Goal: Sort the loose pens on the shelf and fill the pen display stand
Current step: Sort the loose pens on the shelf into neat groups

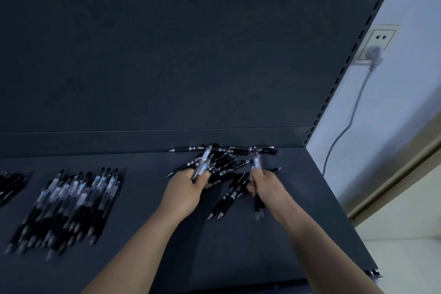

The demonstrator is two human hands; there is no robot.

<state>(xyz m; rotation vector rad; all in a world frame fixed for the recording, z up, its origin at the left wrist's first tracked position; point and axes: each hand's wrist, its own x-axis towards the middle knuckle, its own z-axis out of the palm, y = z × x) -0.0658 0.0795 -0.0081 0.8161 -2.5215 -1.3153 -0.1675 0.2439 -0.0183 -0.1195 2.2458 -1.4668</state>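
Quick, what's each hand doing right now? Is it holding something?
Left hand: closed, holding a clear pen.
Right hand: closed, holding a second clear pen; too blurred to tell if it holds more.

We see black plastic pens (pixel 226 165) on a dark grey metal shelf (pixel 143 212), clear-barrelled pens with black grips (pixel 71 198), a white socket (pixel 382 32).

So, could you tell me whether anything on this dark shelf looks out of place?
Only the heap of black plastic pens at the right of the dark shelf is jumbled, pointing every way; the clear-barrelled pens at left lie roughly parallel.
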